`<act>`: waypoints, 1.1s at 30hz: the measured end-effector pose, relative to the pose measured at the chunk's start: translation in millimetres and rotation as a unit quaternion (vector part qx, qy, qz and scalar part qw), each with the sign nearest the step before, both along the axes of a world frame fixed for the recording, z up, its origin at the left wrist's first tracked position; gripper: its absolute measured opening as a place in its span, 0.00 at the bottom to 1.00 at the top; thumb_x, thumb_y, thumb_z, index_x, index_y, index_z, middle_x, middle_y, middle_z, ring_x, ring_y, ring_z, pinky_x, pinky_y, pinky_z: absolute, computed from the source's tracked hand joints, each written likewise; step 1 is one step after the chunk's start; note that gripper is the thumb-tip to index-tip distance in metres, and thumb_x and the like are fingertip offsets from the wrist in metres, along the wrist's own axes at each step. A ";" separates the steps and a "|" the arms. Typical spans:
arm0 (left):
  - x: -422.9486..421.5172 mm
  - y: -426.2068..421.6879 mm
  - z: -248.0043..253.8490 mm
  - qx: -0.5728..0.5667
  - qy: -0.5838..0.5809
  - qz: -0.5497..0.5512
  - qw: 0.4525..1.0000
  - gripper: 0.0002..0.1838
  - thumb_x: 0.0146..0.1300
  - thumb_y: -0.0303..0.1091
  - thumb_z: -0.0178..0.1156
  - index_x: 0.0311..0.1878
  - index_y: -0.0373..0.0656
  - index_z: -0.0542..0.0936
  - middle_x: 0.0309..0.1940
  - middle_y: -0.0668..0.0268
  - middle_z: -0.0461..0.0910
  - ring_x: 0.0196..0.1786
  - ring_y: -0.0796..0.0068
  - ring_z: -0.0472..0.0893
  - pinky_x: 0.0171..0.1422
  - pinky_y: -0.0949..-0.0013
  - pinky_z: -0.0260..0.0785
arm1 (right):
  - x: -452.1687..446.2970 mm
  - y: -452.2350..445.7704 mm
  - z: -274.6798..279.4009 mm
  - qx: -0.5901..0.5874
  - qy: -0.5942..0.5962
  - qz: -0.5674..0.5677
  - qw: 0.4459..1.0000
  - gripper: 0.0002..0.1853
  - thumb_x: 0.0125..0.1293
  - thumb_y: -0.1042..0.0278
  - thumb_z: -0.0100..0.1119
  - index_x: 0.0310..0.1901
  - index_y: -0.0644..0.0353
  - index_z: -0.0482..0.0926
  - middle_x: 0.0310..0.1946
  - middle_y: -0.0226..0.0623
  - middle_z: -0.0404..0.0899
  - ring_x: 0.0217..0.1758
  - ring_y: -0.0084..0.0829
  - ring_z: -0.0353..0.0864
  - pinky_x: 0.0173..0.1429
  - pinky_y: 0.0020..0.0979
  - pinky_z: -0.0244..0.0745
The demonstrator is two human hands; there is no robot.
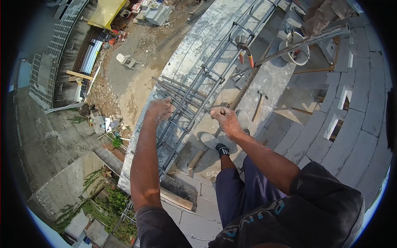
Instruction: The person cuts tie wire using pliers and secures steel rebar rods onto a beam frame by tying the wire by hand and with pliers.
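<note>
A long rebar cage (194,91) with square stirrups lies along the pale concrete ledge (186,41). Several short steel rods (184,98) rest in a loose bundle across it. My left hand (159,110) is at the near ends of this bundle, fingers stretched toward the bars; whether they touch is unclear. On the other side of the cage, my right hand (225,120) is closed in a pinch, and what sits between its fingers is too small to name. Pincers (247,53) with orange handles hang on the cage farther along.
A hammer (259,104) lies on the plank beyond my right hand. Behind it stands a white bucket (295,49) with tools inside. Block walls (347,120) rise on the right. Left of the ledge is a drop to the ground (128,82), with rubble and a yellow tarp (106,13).
</note>
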State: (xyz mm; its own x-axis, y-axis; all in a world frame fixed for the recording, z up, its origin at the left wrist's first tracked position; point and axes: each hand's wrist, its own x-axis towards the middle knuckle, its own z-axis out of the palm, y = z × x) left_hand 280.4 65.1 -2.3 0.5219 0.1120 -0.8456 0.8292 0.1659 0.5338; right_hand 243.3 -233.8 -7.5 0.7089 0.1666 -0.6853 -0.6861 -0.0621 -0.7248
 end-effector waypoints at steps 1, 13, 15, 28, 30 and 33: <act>2.5 -1.6 0.4 0.030 0.020 -0.008 0.999 0.20 0.68 0.42 0.62 0.53 0.35 0.79 0.40 0.60 0.83 0.41 0.70 0.82 0.46 0.70 0.74 | 0.9 0.7 -1.4 -0.002 0.005 0.000 1.000 0.13 0.67 0.61 0.65 0.44 0.63 0.82 0.31 0.26 0.80 0.33 0.17 0.73 0.39 0.24 0.70; -10.3 8.9 -5.0 0.078 0.021 0.024 0.996 0.14 0.70 0.41 0.56 0.51 0.44 0.77 0.42 0.66 0.79 0.44 0.73 0.79 0.51 0.67 0.71 | -41.3 -84.0 8.9 0.116 0.042 -0.105 0.987 0.10 0.69 0.62 0.62 0.43 0.58 0.82 0.29 0.20 0.76 0.25 0.12 0.64 0.28 0.20 0.59; -12.7 15.3 -3.7 0.075 0.006 0.049 0.996 0.15 0.70 0.40 0.54 0.54 0.43 0.75 0.44 0.64 0.78 0.46 0.71 0.78 0.51 0.67 0.71 | -51.1 -129.6 34.5 0.121 0.067 -0.105 0.985 0.11 0.69 0.60 0.63 0.44 0.58 0.82 0.31 0.20 0.77 0.25 0.11 0.65 0.27 0.19 0.59; 11.4 -50.9 90.2 0.283 -0.226 0.216 0.907 0.16 0.72 0.41 0.49 0.51 0.37 0.68 0.44 0.61 0.70 0.41 0.70 0.72 0.49 0.66 0.69 | -99.9 -304.2 82.2 0.163 0.114 -0.298 0.934 0.11 0.69 0.60 0.63 0.46 0.56 0.77 0.27 0.21 0.75 0.18 0.11 0.59 0.20 0.19 0.51; 13.0 -53.4 93.0 0.358 -0.247 0.107 0.894 0.13 0.73 0.40 0.49 0.48 0.38 0.67 0.40 0.61 0.69 0.37 0.72 0.69 0.46 0.67 0.67 | -70.2 -299.8 70.2 0.150 0.082 -0.345 0.923 0.10 0.70 0.60 0.63 0.44 0.54 0.77 0.27 0.21 0.75 0.17 0.11 0.57 0.19 0.19 0.49; 16.6 -78.3 100.1 0.442 -0.279 0.024 0.852 0.13 0.75 0.38 0.48 0.49 0.35 0.69 0.39 0.58 0.70 0.40 0.68 0.70 0.47 0.66 0.66 | 0.2 -276.0 58.7 0.157 0.029 -0.392 0.906 0.07 0.71 0.60 0.61 0.44 0.52 0.76 0.29 0.19 0.75 0.16 0.11 0.56 0.18 0.19 0.49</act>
State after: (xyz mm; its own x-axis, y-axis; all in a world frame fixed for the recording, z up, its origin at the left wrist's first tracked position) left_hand 297.1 -13.2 97.8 0.7918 0.6095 -0.0402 0.4084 -0.4794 0.7768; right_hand 243.5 -509.8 51.2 0.6575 -0.1790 -0.7319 -0.4688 0.6632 -0.5834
